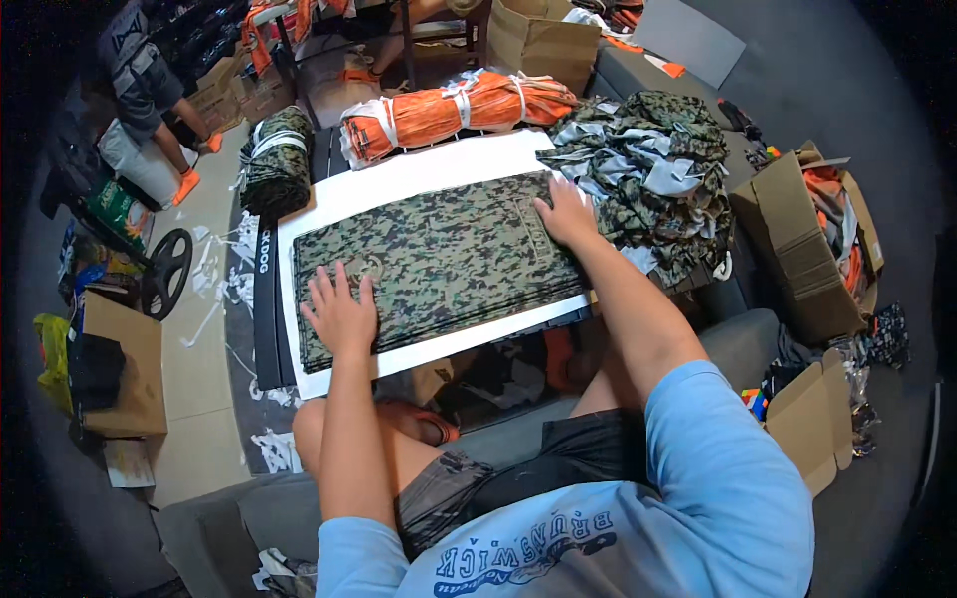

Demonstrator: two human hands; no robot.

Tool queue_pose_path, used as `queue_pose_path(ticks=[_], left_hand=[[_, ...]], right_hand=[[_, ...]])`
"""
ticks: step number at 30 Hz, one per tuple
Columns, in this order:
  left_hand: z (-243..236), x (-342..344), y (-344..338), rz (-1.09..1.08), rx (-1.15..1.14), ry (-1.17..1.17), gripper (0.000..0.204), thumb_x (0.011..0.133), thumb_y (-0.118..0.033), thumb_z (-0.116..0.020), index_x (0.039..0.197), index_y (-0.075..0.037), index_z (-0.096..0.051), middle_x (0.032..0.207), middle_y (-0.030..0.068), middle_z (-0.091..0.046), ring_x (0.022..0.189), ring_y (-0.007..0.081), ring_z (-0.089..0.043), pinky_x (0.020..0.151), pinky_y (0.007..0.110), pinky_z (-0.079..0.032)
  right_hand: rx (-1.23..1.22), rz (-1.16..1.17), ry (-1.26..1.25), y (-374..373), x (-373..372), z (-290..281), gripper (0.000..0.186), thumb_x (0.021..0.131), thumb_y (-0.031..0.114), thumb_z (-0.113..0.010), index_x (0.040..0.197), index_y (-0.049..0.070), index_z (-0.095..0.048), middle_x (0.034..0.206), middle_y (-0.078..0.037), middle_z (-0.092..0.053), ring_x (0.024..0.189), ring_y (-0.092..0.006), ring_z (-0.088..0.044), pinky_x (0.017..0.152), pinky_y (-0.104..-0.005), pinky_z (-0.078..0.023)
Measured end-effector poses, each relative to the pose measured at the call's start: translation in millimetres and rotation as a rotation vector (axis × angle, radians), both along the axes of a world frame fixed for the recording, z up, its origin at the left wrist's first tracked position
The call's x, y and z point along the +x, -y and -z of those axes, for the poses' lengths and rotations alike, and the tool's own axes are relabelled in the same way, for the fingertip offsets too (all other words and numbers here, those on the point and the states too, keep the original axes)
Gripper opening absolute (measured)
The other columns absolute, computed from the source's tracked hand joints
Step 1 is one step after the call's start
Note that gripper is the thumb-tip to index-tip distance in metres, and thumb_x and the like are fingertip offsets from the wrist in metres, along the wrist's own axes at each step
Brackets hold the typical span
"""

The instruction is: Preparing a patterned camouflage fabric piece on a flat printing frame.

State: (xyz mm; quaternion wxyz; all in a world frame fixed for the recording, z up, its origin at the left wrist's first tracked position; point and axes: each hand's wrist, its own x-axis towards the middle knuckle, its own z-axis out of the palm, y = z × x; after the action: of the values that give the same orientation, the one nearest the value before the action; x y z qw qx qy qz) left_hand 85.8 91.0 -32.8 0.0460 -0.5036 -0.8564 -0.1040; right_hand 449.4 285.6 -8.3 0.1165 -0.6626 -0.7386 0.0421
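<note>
A flat stack of folded camouflage fabric [439,259] lies on a white board [419,171] across the low table in front of me. My left hand [339,309] rests flat on its near left part, fingers spread. Toward the stack's right end lies my right hand [568,212], also flat, with its fingers stretched out. Neither hand grips anything. Beyond the board is an orange fabric bundle [454,115] tied with white strips. A rolled camouflage bundle [278,164] stands at the far left corner, and a loose camouflage heap [658,164] is piled at the right.
Cardboard boxes stand at right [797,239], at left [135,369] and at the back [543,50]. White scraps [239,259] litter the floor beside a black steering wheel [167,274]. Another person [150,90] bends down at the far left.
</note>
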Motion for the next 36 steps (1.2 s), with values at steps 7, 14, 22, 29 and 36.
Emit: queue_pose_path(ticks=[7, 14, 22, 29, 36], left_hand=[[-16, 1, 6, -0.009, -0.008, 0.033, 0.065, 0.102, -0.057, -0.035, 0.155, -0.019, -0.038, 0.163, 0.0099, -0.027, 0.151, 0.0314, -0.023, 0.121, 0.055, -0.011], [-38, 13, 12, 0.012, -0.031, 0.065, 0.065, 0.103, -0.057, -0.034, 0.155, -0.018, -0.037, 0.164, 0.0095, -0.026, 0.151, 0.0309, -0.022, 0.121, 0.055, -0.012], [-39, 19, 16, -0.017, -0.013, 0.077, 0.066, 0.102, -0.057, -0.035, 0.154, -0.017, -0.039, 0.164, 0.0107, -0.026, 0.151, 0.0318, -0.022, 0.121, 0.055, -0.012], [-47, 8, 17, -0.027, 0.066, 0.131, 0.064, 0.096, -0.053, -0.049, 0.147, -0.014, -0.048, 0.156, 0.0137, -0.039, 0.145, 0.0348, -0.032, 0.119, 0.057, -0.018], [-103, -60, -69, 0.135, 0.251, -0.135, 0.049, 0.088, -0.046, -0.062, 0.120, -0.008, -0.063, 0.116, 0.0127, -0.062, 0.102, 0.0340, -0.057, 0.089, 0.048, -0.043]], right_hand=[[0.091, -0.037, 0.007, 4, -16, 2, 0.067, 0.099, 0.050, -0.044, 0.151, 0.008, -0.039, 0.160, -0.013, -0.034, 0.147, -0.0308, -0.031, 0.116, -0.0550, -0.025], [0.079, -0.040, 0.036, 22, -12, -11, 0.066, 0.099, 0.049, -0.044, 0.151, 0.010, -0.039, 0.161, -0.014, -0.031, 0.150, -0.0327, -0.024, 0.117, -0.0618, -0.019], [0.070, -0.336, -0.077, 139, 21, -67, 0.040, 0.090, 0.026, -0.064, 0.128, 0.015, -0.064, 0.148, -0.010, -0.048, 0.143, -0.0363, -0.036, 0.115, -0.0608, -0.026], [0.241, -0.262, -0.163, 179, 44, -98, 0.036, 0.088, 0.020, -0.067, 0.123, 0.013, -0.068, 0.135, -0.011, -0.060, 0.133, -0.0346, -0.049, 0.109, -0.0525, -0.035], [0.252, -0.241, -0.689, 164, 67, -78, 0.021, 0.087, 0.006, -0.062, 0.106, 0.004, -0.072, 0.110, -0.009, -0.069, 0.100, -0.0246, -0.062, 0.092, -0.0321, -0.048]])
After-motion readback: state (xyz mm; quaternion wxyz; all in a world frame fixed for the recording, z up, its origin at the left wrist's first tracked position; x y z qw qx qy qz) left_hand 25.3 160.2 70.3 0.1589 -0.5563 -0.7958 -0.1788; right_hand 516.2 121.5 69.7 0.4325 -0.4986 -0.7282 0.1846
